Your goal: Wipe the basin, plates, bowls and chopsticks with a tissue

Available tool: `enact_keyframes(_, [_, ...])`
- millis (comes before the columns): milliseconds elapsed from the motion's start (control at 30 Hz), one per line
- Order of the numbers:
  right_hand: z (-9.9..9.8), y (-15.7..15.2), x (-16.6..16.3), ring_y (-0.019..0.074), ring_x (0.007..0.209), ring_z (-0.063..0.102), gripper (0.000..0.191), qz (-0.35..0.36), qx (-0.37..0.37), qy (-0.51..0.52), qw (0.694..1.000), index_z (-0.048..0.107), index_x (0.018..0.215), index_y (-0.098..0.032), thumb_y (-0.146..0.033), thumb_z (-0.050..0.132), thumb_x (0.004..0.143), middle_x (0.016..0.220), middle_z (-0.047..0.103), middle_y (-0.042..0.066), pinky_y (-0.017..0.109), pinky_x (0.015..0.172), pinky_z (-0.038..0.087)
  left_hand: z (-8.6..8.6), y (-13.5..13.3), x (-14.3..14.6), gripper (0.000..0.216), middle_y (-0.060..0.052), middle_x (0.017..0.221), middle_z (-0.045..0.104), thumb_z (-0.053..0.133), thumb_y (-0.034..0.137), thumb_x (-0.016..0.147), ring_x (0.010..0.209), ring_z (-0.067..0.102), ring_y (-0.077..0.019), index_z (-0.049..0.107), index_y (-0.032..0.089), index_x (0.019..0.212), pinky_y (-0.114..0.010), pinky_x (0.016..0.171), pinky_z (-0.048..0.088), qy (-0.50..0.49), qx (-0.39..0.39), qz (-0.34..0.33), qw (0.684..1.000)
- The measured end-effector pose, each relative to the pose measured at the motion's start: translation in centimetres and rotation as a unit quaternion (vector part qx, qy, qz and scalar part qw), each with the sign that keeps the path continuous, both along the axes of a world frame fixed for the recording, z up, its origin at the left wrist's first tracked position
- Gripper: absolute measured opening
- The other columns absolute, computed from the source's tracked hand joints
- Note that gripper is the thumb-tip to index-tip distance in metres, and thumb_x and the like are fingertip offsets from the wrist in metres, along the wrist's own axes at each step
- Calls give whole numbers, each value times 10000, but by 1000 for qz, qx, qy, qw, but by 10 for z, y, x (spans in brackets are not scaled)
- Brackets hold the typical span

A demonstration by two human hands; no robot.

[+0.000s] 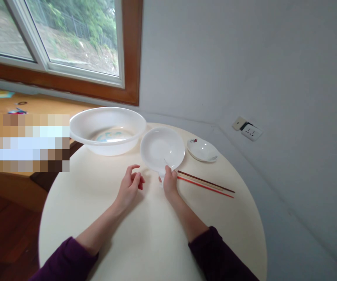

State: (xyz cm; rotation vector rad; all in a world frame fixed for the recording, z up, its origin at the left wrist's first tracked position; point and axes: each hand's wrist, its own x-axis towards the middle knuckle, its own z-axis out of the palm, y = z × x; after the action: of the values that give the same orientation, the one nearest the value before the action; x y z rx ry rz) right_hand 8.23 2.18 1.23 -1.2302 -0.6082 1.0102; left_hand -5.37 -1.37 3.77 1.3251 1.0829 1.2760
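Observation:
A round white dish (156, 146) is in front of me, near the far side of the table. My right hand (170, 181) is closed at the dish's near rim, thumb uppermost. Its fingers hold a small white thing (161, 176), mostly hidden, whose kind I cannot make out; a thin pale tip shows above the thumb. Whether the hand also grips the rim is unclear. My left hand (131, 181) hovers to the left, holding nothing, its fingers loosely curled and apart. Several chopsticks (206, 185), dark brown, pale and red, lie right of my right hand.
A large translucent white basin (109, 146) stands at the back left of the round cream table (121, 249). A small white dish with a floral pattern (202, 151) sits at the back right. A wooden desk (48, 107) adjoins on the left; a wall socket (252, 132) is at right.

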Motion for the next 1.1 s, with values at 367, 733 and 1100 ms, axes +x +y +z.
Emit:
enact_keyframes(367, [-2,44,-4,102,456,433,187,-43,12,7,999,459,593,-201,-321,449,735,508,466,-33,204,388,362,0,-1,1,289,61,548,493,422,416,790,465,431,-105,421,190,970,-232,484,354,57,-7,8,998])
enact_keyframes(733, [-4,68,-3,100,428,442,177,-65,-4,30,997,440,614,-195,-256,429,780,468,452,-58,191,357,348,-6,1,0,260,54,568,492,391,384,826,480,416,-101,419,186,992,-225,484,347,59,-3,4,998])
enact_keyframes(1100, [-1,68,0,89,384,422,171,-60,-9,40,997,459,621,-182,-243,439,779,448,454,-63,186,339,331,-4,0,1,269,57,558,489,405,385,815,468,403,-98,421,185,993,-217,468,328,57,-12,1,998])
